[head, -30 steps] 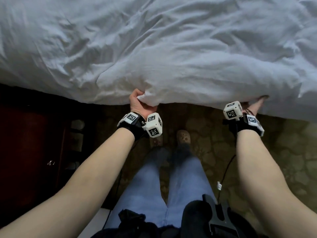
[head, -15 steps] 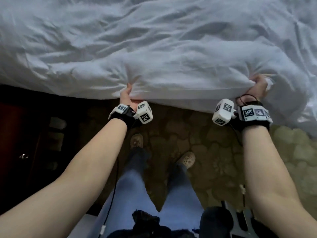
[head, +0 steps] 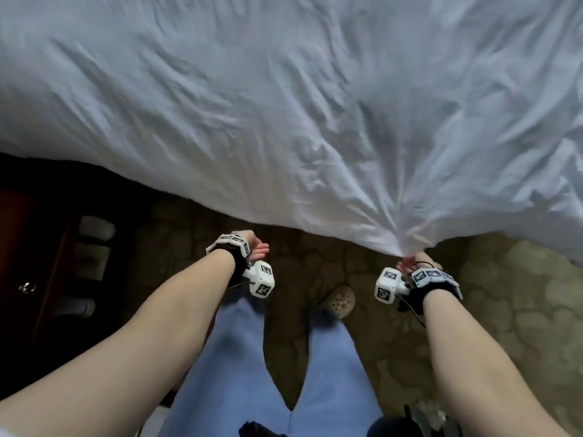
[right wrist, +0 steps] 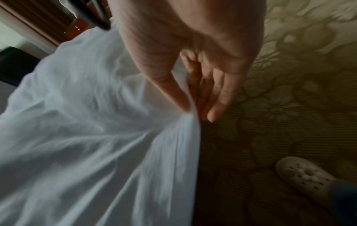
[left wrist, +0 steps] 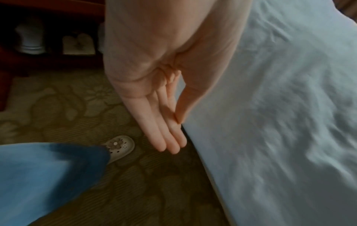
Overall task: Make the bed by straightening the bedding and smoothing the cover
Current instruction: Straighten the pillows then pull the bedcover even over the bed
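A white, wrinkled cover point(head: 284, 115) spreads over the bed and fills the upper half of the head view. My right hand point(head: 410, 262) pinches its near edge between thumb and fingers, and taut creases fan out from that point point(right wrist: 190, 113). My left hand point(head: 257, 249) hangs free below the edge with straight fingers point(left wrist: 170, 137) and holds nothing; the cover point(left wrist: 270, 122) lies just beside it.
A patterned carpet point(head: 520, 310) runs along the bed. My legs in blue jeans point(head: 239, 357) and pale clogs point(head: 339, 301) stand close to the edge. A dark red wooden cabinet point(head: 28, 279) with pale items on its shelves stands at left.
My left hand has let go of the cover's edge and dropped away. The right hand has pulled its pinched edge down and towards me, and the cover lies flatter.
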A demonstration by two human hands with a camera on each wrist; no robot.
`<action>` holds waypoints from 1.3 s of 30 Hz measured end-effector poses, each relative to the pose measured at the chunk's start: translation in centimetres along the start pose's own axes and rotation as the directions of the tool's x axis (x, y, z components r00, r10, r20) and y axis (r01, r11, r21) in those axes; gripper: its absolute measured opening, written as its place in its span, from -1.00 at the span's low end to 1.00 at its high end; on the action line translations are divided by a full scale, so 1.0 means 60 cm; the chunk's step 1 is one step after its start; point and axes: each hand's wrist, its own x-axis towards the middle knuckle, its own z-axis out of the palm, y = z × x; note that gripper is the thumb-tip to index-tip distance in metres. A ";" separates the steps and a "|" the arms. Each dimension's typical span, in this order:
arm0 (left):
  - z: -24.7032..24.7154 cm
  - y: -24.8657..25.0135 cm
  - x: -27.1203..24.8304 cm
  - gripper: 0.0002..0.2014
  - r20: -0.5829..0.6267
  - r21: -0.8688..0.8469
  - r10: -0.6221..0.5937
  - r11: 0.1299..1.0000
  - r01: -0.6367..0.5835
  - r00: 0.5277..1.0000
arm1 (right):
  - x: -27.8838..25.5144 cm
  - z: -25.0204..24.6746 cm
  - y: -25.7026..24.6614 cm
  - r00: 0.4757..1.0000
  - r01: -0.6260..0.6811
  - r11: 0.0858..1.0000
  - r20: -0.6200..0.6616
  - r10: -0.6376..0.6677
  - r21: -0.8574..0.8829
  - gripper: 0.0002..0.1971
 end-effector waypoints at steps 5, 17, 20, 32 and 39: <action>0.057 -0.011 -0.026 -0.77 0.053 0.192 0.029 0.981 -0.039 0.998 | 0.032 -0.054 0.036 0.992 -0.052 0.990 -0.111 0.067 0.131 -0.73; 0.367 -0.070 -0.111 -0.75 0.233 0.424 0.190 0.863 -0.275 0.954 | 0.022 -0.246 -0.018 0.999 -0.030 0.934 0.046 0.015 0.355 -0.61; 0.453 -0.100 -0.142 -0.65 0.282 0.470 0.162 0.836 -0.284 0.946 | 0.035 -0.311 -0.055 0.999 0.015 0.915 0.030 -0.030 0.402 -0.61; 0.783 -0.133 -0.160 -0.61 0.471 0.501 0.027 0.815 -0.292 0.882 | 0.174 -0.456 -0.234 0.996 0.083 0.909 -0.018 -0.083 0.408 -0.88; 0.934 -0.137 -0.095 -0.60 0.448 0.405 -0.023 0.896 -0.180 0.894 | 0.338 -0.479 -0.312 0.997 0.042 0.954 -0.072 -0.021 0.295 -0.75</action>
